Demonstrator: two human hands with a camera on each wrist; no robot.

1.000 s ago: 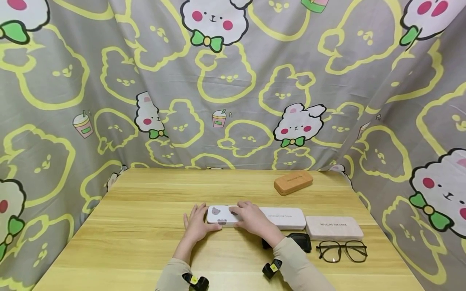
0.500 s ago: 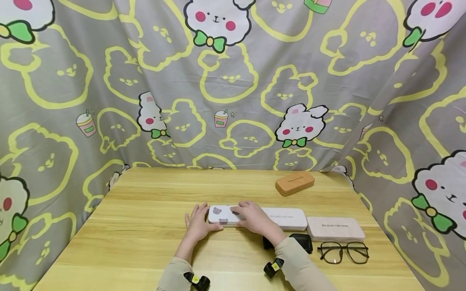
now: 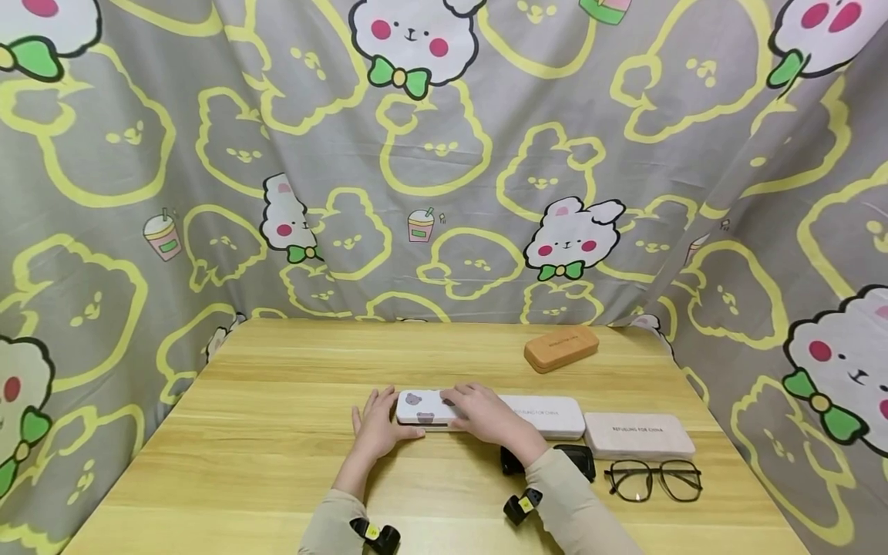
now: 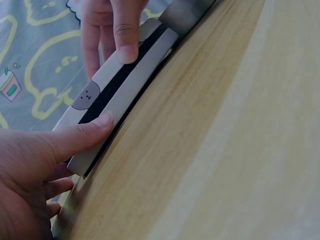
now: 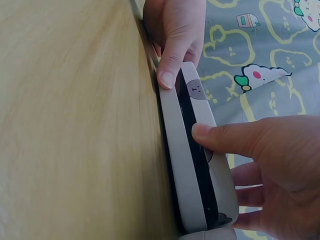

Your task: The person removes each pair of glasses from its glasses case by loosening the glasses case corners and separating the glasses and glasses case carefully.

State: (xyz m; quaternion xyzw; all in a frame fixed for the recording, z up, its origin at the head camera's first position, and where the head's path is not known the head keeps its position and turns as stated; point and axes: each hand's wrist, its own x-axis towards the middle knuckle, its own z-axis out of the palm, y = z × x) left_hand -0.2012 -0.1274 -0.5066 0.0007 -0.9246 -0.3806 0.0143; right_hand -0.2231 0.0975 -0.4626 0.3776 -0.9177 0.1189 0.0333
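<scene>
A white glasses case (image 3: 430,406) with grey bear prints lies on the table between both hands. Its lid stands slightly raised, with a dark gap along the front in both wrist views. My left hand (image 3: 378,428) grips the case's left end, its thumb (image 4: 95,131) on the lower half's front and the other fingers behind. With its thumb (image 5: 220,137) at the lid's front edge, my right hand (image 3: 486,416) pinches the lid towards the right end. The inside of the case is hidden.
Just right stands a plain white case (image 3: 558,420) with lettering, then a pale pink case (image 3: 638,438). Black-framed glasses (image 3: 652,482) and a black case (image 3: 577,462), partly behind the right forearm, lie nearer. An orange case (image 3: 562,349) sits farther back, before a patterned curtain (image 3: 444,185).
The bear-print case's lid has lifted a little at the front, and a dark gap now shows there. Both hands keep nearly the same places.
</scene>
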